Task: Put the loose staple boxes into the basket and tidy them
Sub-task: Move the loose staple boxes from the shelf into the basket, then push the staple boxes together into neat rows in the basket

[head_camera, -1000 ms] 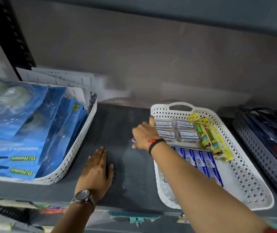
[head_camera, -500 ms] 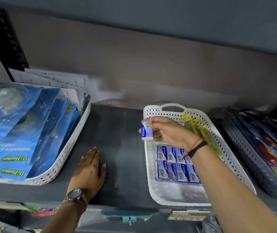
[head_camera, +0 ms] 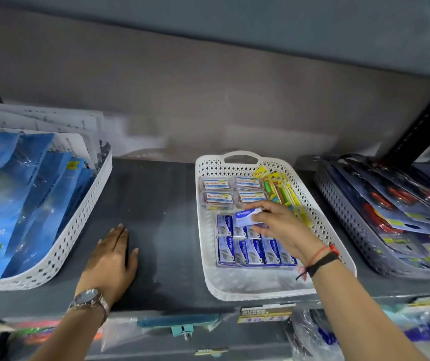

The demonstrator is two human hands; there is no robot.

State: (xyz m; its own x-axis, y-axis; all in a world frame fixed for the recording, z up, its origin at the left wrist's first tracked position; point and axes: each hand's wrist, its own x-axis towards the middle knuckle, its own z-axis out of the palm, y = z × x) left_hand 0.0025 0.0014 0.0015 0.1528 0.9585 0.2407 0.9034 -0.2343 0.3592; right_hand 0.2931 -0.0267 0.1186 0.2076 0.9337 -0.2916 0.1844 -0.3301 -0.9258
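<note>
right hand (head_camera: 284,227) moved over basket (head_camera: 339,246) | fingers grasp staple box (head_camera: 247,216), partly hidden | left hand (head_camera: 109,259) flat

The four small clear boxes (head_camera: 231,191) near the top of the white basket (head_camera: 339,246) have labels that say "Maruti Mart". The blue packs (head_camera: 8,204) at the left of the frame show upside-down words, "D'Homes" and "DISPEN...". A yellow tag (head_camera: 263,314) on the shelf edge at the bottom says "SUPER MARKET".
</note>
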